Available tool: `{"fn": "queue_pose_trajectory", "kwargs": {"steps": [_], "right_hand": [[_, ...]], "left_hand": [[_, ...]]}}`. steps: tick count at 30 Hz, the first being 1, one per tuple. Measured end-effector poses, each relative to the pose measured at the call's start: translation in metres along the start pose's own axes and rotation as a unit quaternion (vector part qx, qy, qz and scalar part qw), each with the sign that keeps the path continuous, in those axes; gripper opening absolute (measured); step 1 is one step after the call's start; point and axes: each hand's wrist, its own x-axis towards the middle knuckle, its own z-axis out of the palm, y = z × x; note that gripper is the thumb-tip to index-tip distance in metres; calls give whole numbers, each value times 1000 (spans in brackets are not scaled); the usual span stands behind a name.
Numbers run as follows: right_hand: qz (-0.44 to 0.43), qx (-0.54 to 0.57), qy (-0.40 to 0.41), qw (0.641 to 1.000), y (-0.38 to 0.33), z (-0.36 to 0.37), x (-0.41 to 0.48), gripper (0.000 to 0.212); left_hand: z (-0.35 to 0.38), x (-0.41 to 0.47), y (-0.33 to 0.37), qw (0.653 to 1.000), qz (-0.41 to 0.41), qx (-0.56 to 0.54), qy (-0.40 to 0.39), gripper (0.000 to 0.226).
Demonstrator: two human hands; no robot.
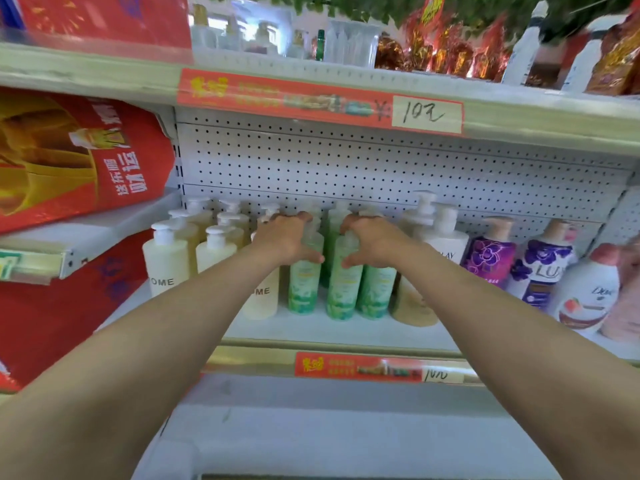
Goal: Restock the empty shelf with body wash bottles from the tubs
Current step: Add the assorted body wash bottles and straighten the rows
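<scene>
Both my arms reach onto the white shelf (311,332). My left hand (287,239) wraps the top of a green body wash bottle (303,289). Beside it, my right hand (374,240) grips the top of a second green bottle (343,289); a third green bottle (375,292) stands just right of it, and another green one (334,220) stands behind. All of them stand upright on the shelf. Cream pump bottles (166,265) fill the left part of the shelf. No tub is in view.
To the right stand a white Olay bottle (445,242), two purple bottles (488,258), a white Dove bottle (588,292) and a tan bottle (412,303). Red gift boxes (86,157) sit at left. A perforated back panel (346,161) and upper shelf with a price strip (318,98) bound the space.
</scene>
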Motion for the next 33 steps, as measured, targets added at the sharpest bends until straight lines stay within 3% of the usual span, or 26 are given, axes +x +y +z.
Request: {"fn": "queue_pose_trajectory", "kwargs": {"steps": [10, 29, 33], "right_hand": [[-50, 59, -15, 997, 12, -6, 8, 65], [-45, 79, -32, 995, 2, -10, 5, 61], [-44, 78, -51, 995, 3, -6, 5, 71]], "left_hand": [[3, 4, 3, 998, -56, -13, -10, 95], [-11, -2, -4, 999, -17, 8, -48, 90], [-12, -3, -4, 999, -11, 4, -46, 90]]}}
